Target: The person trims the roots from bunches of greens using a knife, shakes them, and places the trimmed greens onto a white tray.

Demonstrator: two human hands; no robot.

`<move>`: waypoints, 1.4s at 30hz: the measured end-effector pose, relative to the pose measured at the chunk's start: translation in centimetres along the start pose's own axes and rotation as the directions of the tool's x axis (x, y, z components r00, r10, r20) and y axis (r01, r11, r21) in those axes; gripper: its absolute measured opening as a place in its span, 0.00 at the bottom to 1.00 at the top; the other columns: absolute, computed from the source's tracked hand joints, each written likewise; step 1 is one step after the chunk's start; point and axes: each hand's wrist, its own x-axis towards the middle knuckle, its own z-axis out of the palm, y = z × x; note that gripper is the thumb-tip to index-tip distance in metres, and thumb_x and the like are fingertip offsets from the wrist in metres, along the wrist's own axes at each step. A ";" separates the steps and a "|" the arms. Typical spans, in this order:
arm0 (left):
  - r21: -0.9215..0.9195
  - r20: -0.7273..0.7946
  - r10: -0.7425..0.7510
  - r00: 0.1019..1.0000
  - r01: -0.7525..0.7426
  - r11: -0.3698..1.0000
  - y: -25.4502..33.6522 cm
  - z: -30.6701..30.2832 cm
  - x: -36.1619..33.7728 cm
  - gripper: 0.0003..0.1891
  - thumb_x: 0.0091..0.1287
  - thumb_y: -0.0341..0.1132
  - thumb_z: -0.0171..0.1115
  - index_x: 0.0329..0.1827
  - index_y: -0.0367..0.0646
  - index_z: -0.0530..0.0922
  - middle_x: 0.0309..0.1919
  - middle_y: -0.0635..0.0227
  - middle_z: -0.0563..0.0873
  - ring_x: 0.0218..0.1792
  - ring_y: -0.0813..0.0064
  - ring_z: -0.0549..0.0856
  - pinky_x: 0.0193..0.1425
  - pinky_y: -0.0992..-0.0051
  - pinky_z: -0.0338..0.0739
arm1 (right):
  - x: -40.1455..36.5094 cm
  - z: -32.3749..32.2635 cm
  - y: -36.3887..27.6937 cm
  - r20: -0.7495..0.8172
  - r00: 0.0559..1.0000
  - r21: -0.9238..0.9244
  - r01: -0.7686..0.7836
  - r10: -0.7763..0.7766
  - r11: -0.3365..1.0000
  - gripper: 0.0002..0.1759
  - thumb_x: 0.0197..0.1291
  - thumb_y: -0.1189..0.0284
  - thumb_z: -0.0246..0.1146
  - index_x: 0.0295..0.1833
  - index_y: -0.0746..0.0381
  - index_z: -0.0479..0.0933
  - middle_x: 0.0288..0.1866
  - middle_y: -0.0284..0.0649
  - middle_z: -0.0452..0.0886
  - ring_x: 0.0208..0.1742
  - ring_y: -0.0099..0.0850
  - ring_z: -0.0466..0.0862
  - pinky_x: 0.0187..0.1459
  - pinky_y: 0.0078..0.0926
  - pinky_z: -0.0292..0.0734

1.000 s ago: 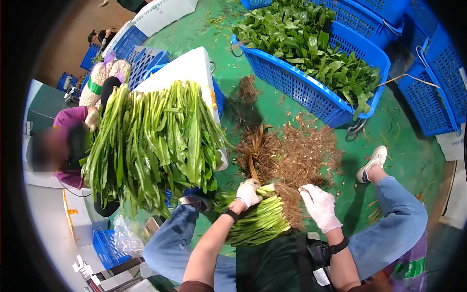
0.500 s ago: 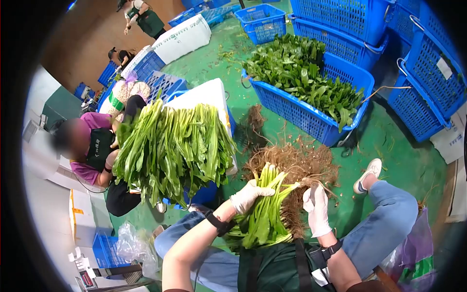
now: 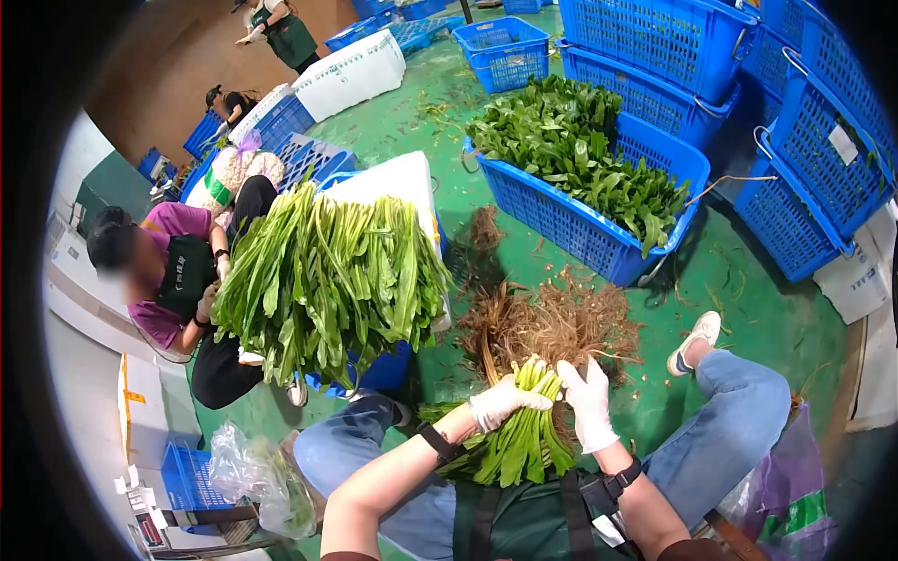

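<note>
My left hand [image 3: 505, 402], in a white glove, is wrapped round a bunch of long-leaved greens [image 3: 528, 444] above my lap. The pale stem ends point away from me and the leaves hang toward my apron. My right hand [image 3: 588, 404], also gloved, is at the right side of the stem ends with its fingers drawn together; whatever is between them is too small to make out. Just beyond both hands lies a heap of brown roots [image 3: 585, 323] on the floor. A large pile of trimmed greens [image 3: 337, 271] rests on a white foam box [image 3: 398, 178] to the left.
A blue crate [image 3: 561, 220] of leafy greens stands ahead, with stacked blue crates [image 3: 645, 42] behind it and more at right [image 3: 795, 206]. A co-worker in a purple shirt [image 3: 178, 224] sits at left beside the pile. A clear plastic bag [image 3: 248, 467] lies lower left.
My right hand has moved left, from the rooty end of a stem to the bunch's stem ends. My left hand with the bunch has shifted slightly toward me and right.
</note>
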 end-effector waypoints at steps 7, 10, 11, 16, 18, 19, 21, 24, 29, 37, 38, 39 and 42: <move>-0.307 0.151 -0.078 0.985 0.122 0.944 2.2 0.5 -1.3 0.23 0.65 0.36 0.67 0.61 0.42 0.73 0.45 0.57 0.86 0.41 0.64 0.88 0.49 0.65 0.84 | 0.1 -0.3 0.3 0.029 0.997 -0.088 0.081 -0.078 0.993 0.15 0.62 0.75 0.64 0.54 0.65 0.76 0.47 0.34 0.82 0.46 0.23 0.79 0.49 0.23 0.74; -0.157 0.004 -0.123 0.992 0.122 0.980 1.6 -0.3 -0.8 0.21 0.63 0.33 0.70 0.58 0.40 0.75 0.45 0.62 0.87 0.41 0.68 0.87 0.48 0.67 0.84 | 0.9 -1.1 1.1 0.109 0.984 -0.156 0.155 -0.139 0.976 0.14 0.58 0.77 0.68 0.50 0.65 0.78 0.44 0.34 0.83 0.43 0.23 0.80 0.49 0.22 0.75; -0.159 0.005 -0.127 0.992 0.126 0.979 1.5 -0.3 -0.7 0.21 0.63 0.33 0.70 0.58 0.40 0.75 0.45 0.62 0.87 0.41 0.68 0.87 0.48 0.67 0.84 | 1.0 -1.3 1.2 0.155 0.972 -0.226 0.212 -0.179 0.951 0.13 0.57 0.77 0.69 0.48 0.65 0.80 0.43 0.34 0.84 0.42 0.23 0.80 0.48 0.22 0.75; -0.064 0.023 -0.164 0.986 0.166 0.984 1.6 -0.1 -0.7 0.24 0.60 0.27 0.72 0.59 0.39 0.75 0.48 0.67 0.86 0.42 0.68 0.87 0.46 0.67 0.85 | 1.3 -1.8 2.5 0.145 0.979 -0.046 0.149 -0.141 0.988 0.10 0.57 0.78 0.68 0.45 0.60 0.80 0.39 0.30 0.83 0.40 0.20 0.81 0.47 0.19 0.75; -0.170 0.083 -0.210 0.974 0.221 0.960 2.0 -0.1 -0.7 0.23 0.61 0.26 0.70 0.60 0.38 0.74 0.53 0.66 0.84 0.43 0.68 0.88 0.47 0.66 0.86 | 0.9 -1.8 2.6 0.084 0.996 0.123 0.033 -0.043 0.992 0.09 0.58 0.77 0.68 0.45 0.61 0.79 0.39 0.29 0.83 0.38 0.19 0.80 0.44 0.17 0.73; -0.171 0.084 -0.209 0.974 0.221 0.960 1.9 0.0 -0.7 0.23 0.61 0.26 0.70 0.60 0.38 0.74 0.53 0.66 0.84 0.43 0.68 0.88 0.47 0.66 0.86 | 0.7 -1.6 2.5 0.039 0.997 0.296 -0.073 0.064 0.952 0.09 0.59 0.76 0.68 0.46 0.62 0.79 0.39 0.27 0.82 0.36 0.18 0.79 0.41 0.16 0.72; -0.142 -0.005 -0.172 0.985 0.170 0.975 1.7 0.3 -0.6 0.24 0.62 0.27 0.70 0.61 0.38 0.73 0.52 0.64 0.85 0.43 0.68 0.88 0.46 0.67 0.86 | 0.7 -1.5 2.6 0.027 0.996 0.314 -0.091 0.086 0.945 0.12 0.61 0.76 0.67 0.50 0.62 0.78 0.40 0.26 0.81 0.37 0.17 0.78 0.42 0.14 0.70; -0.171 -0.061 -0.109 0.992 0.098 0.980 1.7 0.2 -0.9 0.21 0.64 0.29 0.68 0.59 0.37 0.75 0.45 0.63 0.86 0.40 0.70 0.87 0.43 0.69 0.85 | -0.3 -1.1 1.1 -0.021 1.000 0.045 -0.002 0.003 0.999 0.20 0.64 0.71 0.66 0.59 0.63 0.73 0.52 0.32 0.79 0.52 0.22 0.76 0.50 0.21 0.71; -0.216 -0.169 -0.061 0.984 0.023 0.976 2.8 -0.9 -1.5 0.17 0.66 0.32 0.66 0.56 0.35 0.77 0.37 0.59 0.88 0.35 0.68 0.87 0.43 0.69 0.84 | 0.6 -4.0 1.3 -0.211 0.911 -0.433 0.239 -0.355 0.869 0.14 0.69 0.72 0.56 0.58 0.61 0.73 0.52 0.40 0.80 0.50 0.30 0.80 0.51 0.28 0.74; -0.178 -0.204 -0.099 0.974 0.063 0.982 2.6 0.0 -1.4 0.17 0.66 0.32 0.67 0.56 0.36 0.78 0.40 0.63 0.87 0.36 0.72 0.87 0.41 0.73 0.84 | -0.6 -2.7 2.3 0.456 0.733 -0.796 0.589 -0.504 0.138 0.08 0.67 0.68 0.56 0.46 0.57 0.78 0.46 0.35 0.81 0.36 0.38 0.83 0.32 0.38 0.77; -0.178 -0.210 -0.085 0.974 0.047 0.983 2.6 0.3 -1.5 0.15 0.66 0.33 0.67 0.53 0.37 0.79 0.37 0.63 0.87 0.33 0.74 0.87 0.38 0.75 0.84 | -0.6 -2.7 2.2 0.474 0.727 -0.795 0.596 -0.497 0.114 0.08 0.67 0.68 0.55 0.46 0.57 0.78 0.47 0.36 0.80 0.37 0.39 0.83 0.32 0.38 0.77; -0.177 -0.217 -0.070 0.974 0.031 0.984 2.7 0.4 -1.5 0.13 0.66 0.34 0.66 0.51 0.38 0.79 0.33 0.64 0.87 0.30 0.75 0.86 0.35 0.77 0.83 | -0.6 -2.7 2.1 0.474 0.726 -0.795 0.596 -0.498 0.112 0.08 0.67 0.68 0.55 0.46 0.57 0.78 0.47 0.36 0.80 0.37 0.39 0.83 0.32 0.38 0.77; -0.153 -0.200 -0.092 0.975 0.061 0.986 2.5 0.1 -1.2 0.18 0.65 0.33 0.68 0.56 0.38 0.79 0.40 0.66 0.87 0.35 0.75 0.86 0.39 0.76 0.83 | -0.5 -2.6 2.5 0.417 0.780 -0.820 0.544 -0.467 0.177 0.07 0.68 0.68 0.55 0.43 0.57 0.77 0.44 0.39 0.81 0.36 0.42 0.83 0.32 0.40 0.77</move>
